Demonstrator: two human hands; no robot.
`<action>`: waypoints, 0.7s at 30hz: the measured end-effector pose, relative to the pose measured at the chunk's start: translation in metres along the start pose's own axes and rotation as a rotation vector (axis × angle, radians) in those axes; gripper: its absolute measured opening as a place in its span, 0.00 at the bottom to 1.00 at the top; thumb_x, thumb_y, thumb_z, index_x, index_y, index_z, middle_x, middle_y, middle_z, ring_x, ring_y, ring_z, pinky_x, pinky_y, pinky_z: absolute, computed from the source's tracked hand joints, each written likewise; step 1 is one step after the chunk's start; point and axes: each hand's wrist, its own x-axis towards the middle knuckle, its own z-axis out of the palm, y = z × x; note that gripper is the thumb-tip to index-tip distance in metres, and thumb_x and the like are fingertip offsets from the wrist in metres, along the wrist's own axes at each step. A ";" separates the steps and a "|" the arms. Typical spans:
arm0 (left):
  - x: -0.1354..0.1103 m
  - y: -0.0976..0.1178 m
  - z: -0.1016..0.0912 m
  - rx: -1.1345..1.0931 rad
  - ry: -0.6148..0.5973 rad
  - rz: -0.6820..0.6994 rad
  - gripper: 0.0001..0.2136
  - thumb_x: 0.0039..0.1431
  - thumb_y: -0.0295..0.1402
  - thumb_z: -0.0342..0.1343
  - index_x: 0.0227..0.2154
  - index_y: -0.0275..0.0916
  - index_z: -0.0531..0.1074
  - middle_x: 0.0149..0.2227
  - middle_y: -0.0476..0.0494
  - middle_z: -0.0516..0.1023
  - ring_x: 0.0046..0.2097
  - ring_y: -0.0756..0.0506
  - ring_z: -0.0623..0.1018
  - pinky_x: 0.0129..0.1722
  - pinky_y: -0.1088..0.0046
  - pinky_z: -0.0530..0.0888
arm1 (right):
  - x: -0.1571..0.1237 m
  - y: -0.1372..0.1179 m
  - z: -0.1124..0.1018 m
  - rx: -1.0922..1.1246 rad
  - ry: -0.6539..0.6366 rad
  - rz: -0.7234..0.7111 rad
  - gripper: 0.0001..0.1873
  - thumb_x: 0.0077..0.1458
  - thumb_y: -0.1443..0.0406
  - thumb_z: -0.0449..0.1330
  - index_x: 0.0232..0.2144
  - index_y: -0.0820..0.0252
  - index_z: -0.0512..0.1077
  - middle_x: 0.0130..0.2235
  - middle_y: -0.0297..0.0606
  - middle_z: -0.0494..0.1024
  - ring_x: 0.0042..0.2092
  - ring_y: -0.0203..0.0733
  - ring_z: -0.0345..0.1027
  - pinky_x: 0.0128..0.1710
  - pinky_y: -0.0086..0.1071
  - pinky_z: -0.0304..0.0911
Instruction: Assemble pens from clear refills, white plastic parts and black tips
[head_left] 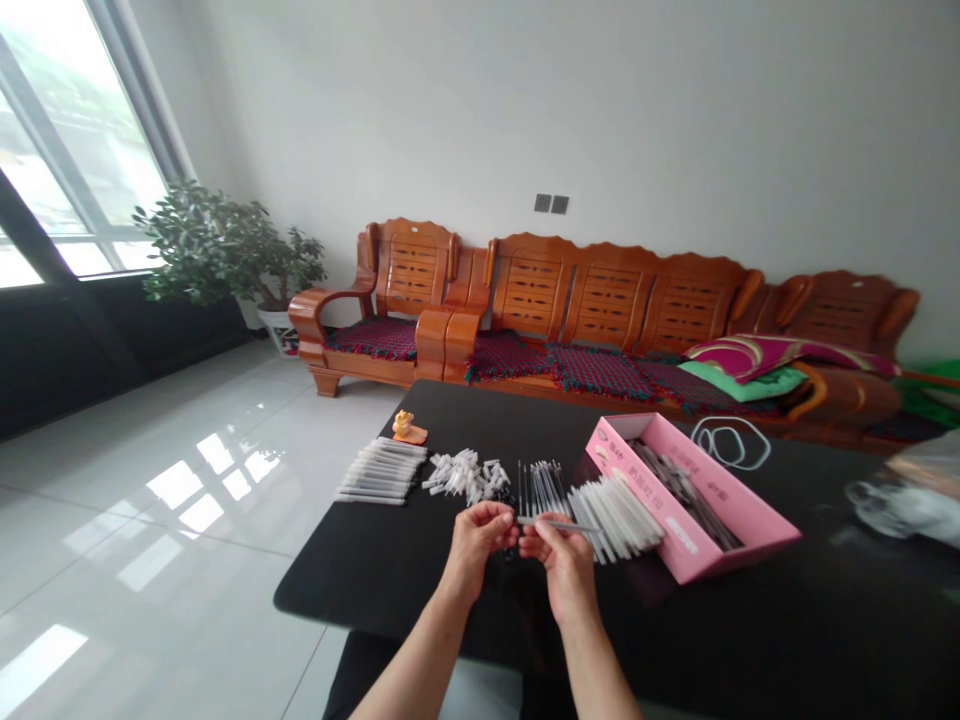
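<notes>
Close together over the black table (390, 570), both my hands are pinched near the two ends of a slim, pale pen barrel (566, 525). My right hand (566, 560) grips the barrel between thumb and fingers. At its left end, my left hand (476, 545) has thumb and fingertips closed; what sits between them is too small to make out. Just beyond the hands lie small white tube pieces (465, 475), little black parts (506, 497) and thin pen refills (546, 485). A row of translucent tubes (619, 515) lies beside my right hand.
Whitish pens (382, 472) lie stacked at the left, near a small yellow figurine (403, 424). A pink box (641, 490) holds dark slender items. White loops (731, 443) and plastic bags (915, 490) lie to the right. A wooden sofa (525, 290) stands behind.
</notes>
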 end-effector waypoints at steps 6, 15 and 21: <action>-0.001 0.002 0.003 0.014 0.015 -0.003 0.15 0.43 0.37 0.70 0.31 0.31 0.77 0.25 0.45 0.77 0.26 0.51 0.76 0.29 0.75 0.75 | 0.001 0.002 0.001 -0.006 -0.002 0.002 0.20 0.39 0.60 0.74 0.32 0.64 0.72 0.25 0.39 0.80 0.23 0.42 0.75 0.22 0.31 0.72; 0.000 0.004 0.003 0.100 0.050 0.064 0.15 0.40 0.35 0.70 0.29 0.31 0.78 0.24 0.46 0.76 0.24 0.53 0.73 0.27 0.78 0.71 | 0.001 0.005 -0.001 -0.049 0.033 0.006 0.21 0.40 0.58 0.73 0.33 0.65 0.72 0.24 0.39 0.80 0.21 0.40 0.73 0.19 0.28 0.69; 0.002 0.005 0.001 0.118 0.040 0.063 0.20 0.40 0.37 0.71 0.36 0.32 0.76 0.30 0.45 0.78 0.28 0.51 0.76 0.28 0.76 0.74 | 0.002 0.004 0.000 -0.036 0.046 0.019 0.22 0.39 0.57 0.73 0.32 0.65 0.72 0.23 0.39 0.79 0.20 0.40 0.73 0.18 0.28 0.68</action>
